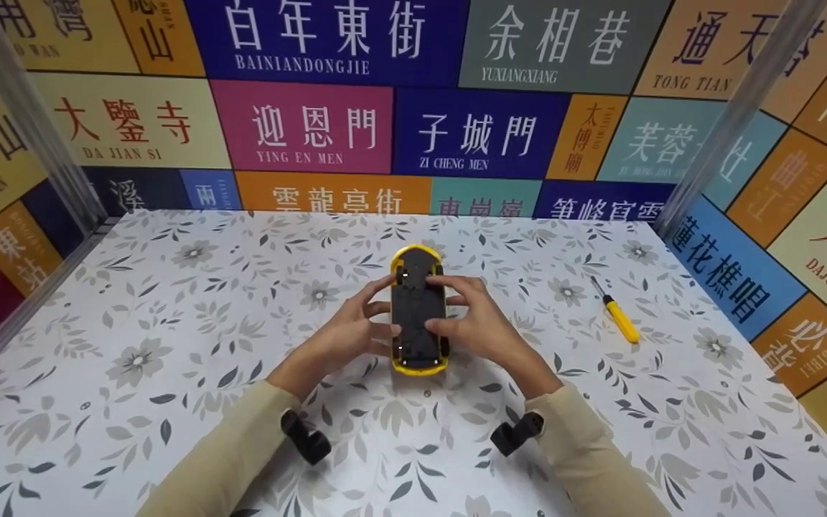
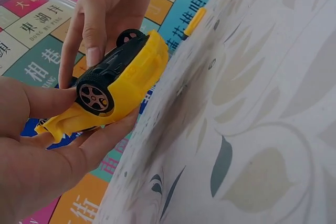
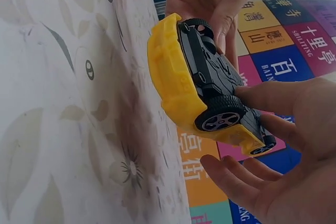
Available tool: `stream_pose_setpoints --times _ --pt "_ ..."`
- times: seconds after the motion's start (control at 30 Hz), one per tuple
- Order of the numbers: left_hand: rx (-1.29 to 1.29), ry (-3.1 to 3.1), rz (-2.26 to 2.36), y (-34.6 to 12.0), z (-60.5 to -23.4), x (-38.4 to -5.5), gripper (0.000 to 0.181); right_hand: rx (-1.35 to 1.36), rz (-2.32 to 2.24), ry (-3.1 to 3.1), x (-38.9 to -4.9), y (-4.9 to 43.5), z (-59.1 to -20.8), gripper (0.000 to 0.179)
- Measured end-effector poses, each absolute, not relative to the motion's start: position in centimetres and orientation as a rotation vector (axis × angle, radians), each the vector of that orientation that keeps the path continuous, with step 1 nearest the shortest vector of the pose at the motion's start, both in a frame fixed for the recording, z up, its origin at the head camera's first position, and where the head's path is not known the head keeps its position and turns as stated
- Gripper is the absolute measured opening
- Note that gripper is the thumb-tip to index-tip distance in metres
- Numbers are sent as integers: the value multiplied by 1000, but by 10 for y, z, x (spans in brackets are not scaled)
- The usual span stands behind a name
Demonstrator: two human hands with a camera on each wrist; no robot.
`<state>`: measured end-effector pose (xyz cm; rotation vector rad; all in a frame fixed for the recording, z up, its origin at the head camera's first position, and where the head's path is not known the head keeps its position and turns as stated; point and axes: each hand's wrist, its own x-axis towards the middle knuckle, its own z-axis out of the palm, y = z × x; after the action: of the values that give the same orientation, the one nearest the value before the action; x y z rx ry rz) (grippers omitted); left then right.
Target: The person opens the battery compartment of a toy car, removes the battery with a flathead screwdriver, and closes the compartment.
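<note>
A yellow toy car [image 1: 418, 309] is held upside down above the table, its black underside facing up. My left hand [image 1: 345, 327] grips it along its left side, thumb by a wheel [image 2: 94, 97] and fingers under the yellow body in the left wrist view. On the opposite side my right hand [image 1: 482, 316] holds the car, thumb and index finger on the black base [image 3: 212, 66]. Several fingers of that hand extend below the car in the right wrist view. All of the car's roof is turned downward, hidden from the head view.
To the right lies a screwdriver [image 1: 622, 319] with a yellow handle. A small round metallic piece [image 1: 427, 393] sits on the flower-patterned tablecloth [image 1: 241, 345] just before the car. Panels with printed characters [image 1: 298, 126] enclose the back and sides.
</note>
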<state>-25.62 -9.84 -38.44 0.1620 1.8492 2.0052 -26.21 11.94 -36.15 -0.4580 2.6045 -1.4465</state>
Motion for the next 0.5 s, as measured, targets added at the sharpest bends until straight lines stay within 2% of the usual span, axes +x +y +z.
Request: stream_pose_setpoints --times 0.5 --pt "111 1893 1979 -95 -398 -257 86 -401 -1389 2572 -266 123 -374 60"
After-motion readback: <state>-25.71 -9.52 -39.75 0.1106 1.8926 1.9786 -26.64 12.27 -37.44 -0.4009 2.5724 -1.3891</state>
